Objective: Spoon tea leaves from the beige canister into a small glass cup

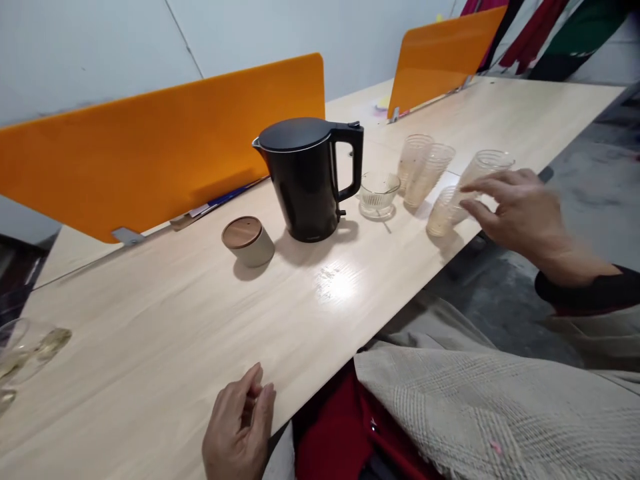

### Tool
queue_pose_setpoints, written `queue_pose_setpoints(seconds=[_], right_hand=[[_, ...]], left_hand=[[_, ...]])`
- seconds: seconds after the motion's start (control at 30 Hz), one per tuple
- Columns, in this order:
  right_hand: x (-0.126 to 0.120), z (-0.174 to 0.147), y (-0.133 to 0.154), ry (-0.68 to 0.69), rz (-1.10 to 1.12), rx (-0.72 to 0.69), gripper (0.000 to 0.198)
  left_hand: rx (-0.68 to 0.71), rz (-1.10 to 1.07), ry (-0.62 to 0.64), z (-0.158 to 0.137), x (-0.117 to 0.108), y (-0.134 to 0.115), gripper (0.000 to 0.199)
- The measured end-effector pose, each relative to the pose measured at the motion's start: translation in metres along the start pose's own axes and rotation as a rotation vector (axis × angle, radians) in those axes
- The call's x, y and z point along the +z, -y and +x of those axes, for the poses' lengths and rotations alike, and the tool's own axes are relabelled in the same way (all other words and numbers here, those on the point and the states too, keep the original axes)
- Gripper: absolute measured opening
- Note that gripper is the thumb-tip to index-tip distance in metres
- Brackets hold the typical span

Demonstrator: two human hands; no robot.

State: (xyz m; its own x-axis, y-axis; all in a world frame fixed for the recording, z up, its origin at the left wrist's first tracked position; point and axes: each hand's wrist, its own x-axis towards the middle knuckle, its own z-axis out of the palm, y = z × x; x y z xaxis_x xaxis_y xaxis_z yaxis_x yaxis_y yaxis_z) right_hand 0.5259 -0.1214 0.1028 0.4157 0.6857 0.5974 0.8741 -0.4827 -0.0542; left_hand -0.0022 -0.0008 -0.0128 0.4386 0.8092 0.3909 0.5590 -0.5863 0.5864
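Observation:
My right hand point(520, 210) is over the table's right front edge, its thumb and fingers apart beside a clear ribbed glass point(440, 217). The fingertips overlap this glass in view; whether they touch it I cannot tell. A taller ribbed glass point(487, 163) rises just behind the fingers, partly hidden. Close by stand two more ribbed glasses point(413, 157) and a small glass bowl point(379, 193). Near the front edge my left hand point(237, 427) rests with fingers loosely bent, the thumb apart and nothing held. A black electric kettle point(307, 187) stands upright, its handle pointing right.
Left of the kettle sits a pale canister point(255, 250) with a wooden lid. Clear glassware point(37, 350) with yellowish contents is cut off at the left edge. Orange dividers point(200, 133) line the table's back point(150, 307). Papers and a pen point(233, 195) lie under one divider.

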Motion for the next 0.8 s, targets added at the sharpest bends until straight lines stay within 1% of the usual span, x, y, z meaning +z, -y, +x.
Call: queue_pose_setpoints(seconds=[0.07,0.1,0.13,0.17,0.27,0.33,0.43,0.57,0.7,0.8], right_hand=[[0.004,0.001,-0.015,0.184,-0.036,-0.098,0.036],[0.007,0.001,-0.02,0.252,-0.058,-0.131,0.034],[0.011,0.001,-0.023,0.288,-0.086,-0.149,0.032],[0.015,0.001,-0.025,0.295,-0.117,-0.152,0.031],[0.024,0.0,-0.024,0.21,-0.183,-0.124,0.034],[0.026,-0.001,-0.023,0.152,-0.184,-0.12,0.036],[0.027,-0.003,-0.022,0.101,-0.152,-0.133,0.034],[0.024,-0.001,-0.022,0.038,-0.132,-0.1,0.033],[0.009,0.003,-0.019,-0.045,-0.122,-0.095,0.04],[-0.014,0.002,-0.005,-0.176,-0.098,-0.123,0.039]], left_hand=[[-0.001,0.024,-0.012,0.001,0.001,-0.001,0.032],[-0.009,0.039,-0.023,0.002,0.001,-0.003,0.032],[-0.023,0.056,-0.033,0.003,0.001,-0.006,0.031],[-0.036,0.071,-0.043,0.004,0.001,-0.01,0.029],[-0.058,0.094,-0.069,0.008,0.001,-0.023,0.024],[-0.056,0.1,-0.075,0.01,0.001,-0.029,0.023],[-0.048,0.114,-0.071,0.012,0.001,-0.031,0.023],[-0.053,0.111,-0.065,0.011,0.002,-0.028,0.022],[-0.069,0.103,-0.054,0.009,0.003,-0.024,0.023],[-0.055,0.098,-0.059,0.008,0.003,-0.024,0.022]])
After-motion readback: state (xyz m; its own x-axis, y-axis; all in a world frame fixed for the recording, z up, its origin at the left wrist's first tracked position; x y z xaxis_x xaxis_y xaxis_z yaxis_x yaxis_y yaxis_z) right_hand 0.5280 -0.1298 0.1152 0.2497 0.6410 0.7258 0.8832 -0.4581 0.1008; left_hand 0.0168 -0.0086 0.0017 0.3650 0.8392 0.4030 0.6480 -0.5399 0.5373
